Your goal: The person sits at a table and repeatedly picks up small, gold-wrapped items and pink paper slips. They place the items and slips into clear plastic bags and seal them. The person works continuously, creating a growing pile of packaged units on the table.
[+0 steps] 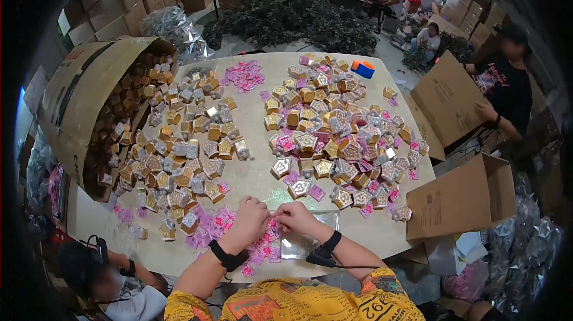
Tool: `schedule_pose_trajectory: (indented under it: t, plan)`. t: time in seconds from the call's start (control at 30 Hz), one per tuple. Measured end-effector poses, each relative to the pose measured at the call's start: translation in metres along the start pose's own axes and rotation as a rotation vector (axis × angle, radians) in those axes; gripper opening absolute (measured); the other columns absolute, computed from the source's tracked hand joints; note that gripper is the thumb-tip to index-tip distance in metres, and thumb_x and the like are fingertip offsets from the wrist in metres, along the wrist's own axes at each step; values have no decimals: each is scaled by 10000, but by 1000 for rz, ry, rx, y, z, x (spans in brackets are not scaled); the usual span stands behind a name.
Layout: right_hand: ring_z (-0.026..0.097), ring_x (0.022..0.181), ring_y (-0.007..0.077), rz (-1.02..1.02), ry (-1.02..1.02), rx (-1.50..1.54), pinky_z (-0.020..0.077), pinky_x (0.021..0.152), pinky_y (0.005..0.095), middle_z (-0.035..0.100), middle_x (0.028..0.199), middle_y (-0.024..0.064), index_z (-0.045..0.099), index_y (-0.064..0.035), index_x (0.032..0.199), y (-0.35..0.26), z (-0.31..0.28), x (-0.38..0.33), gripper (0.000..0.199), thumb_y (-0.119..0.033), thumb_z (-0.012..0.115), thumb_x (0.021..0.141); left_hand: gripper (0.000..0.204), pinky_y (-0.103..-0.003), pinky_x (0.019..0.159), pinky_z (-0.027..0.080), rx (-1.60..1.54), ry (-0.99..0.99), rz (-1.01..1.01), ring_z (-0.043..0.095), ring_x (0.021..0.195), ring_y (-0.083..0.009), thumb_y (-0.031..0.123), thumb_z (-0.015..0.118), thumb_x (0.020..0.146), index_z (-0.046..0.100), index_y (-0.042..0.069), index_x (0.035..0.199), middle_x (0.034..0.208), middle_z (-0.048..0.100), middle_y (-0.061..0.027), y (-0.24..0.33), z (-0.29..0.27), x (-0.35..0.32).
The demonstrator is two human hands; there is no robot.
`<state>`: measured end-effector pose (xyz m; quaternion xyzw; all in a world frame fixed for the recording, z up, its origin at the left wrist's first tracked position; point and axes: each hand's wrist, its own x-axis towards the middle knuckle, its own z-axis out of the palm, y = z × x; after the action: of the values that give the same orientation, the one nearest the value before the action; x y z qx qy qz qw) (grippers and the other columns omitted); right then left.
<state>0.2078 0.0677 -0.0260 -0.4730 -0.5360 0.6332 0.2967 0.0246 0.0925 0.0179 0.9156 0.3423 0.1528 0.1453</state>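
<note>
My left hand (253,218) and my right hand (297,219) come together at the near edge of the table, fingers of both closed in a pinch. A bit of pink shows between the fingertips, too small to make out. Beneath and beside my left hand spreads a pile of small pink printed packets (206,228). Under my right wrist lies a flat, clear, shiny tray or sleeve (331,219). Beyond my hands, gold pentagonal boxes (299,188), many in clear wrap, lie mixed with pink packets on the right. More gold boxes (170,169) lie on the left.
A tipped carton (77,100) spills gold boxes from the left. Pink packets (243,76) and an orange-blue tape roll (363,69) lie farther back. Open cartons (453,198) stand right, where a person (507,82) handles one. Another person (119,285) sits near left. The pale table (382,243) lies between.
</note>
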Motion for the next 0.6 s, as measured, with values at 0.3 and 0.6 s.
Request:
schedule_pose_trajectory:
  t: [0.3,0.6]
  plan:
    - [562,643,293,-759,84,-965,473,561,371,501,697,113,492,-37,783,-9,8,20,63,-67,535,748,170,-280,564,449,-1075,-306,-626,575,618,-112,165,630,760,696,9,755,675,653,-77,-66,25,-4]
    - [580,652,314,-480,259,-962,473,571,397,563,734,140,581,-22,898,10,-1,37,179,-43,628,727,465,-433,818,474,9,-158,-549,555,1006,-353,253,653,774,520,77,1184,1202,482,-214,-127,22,69]
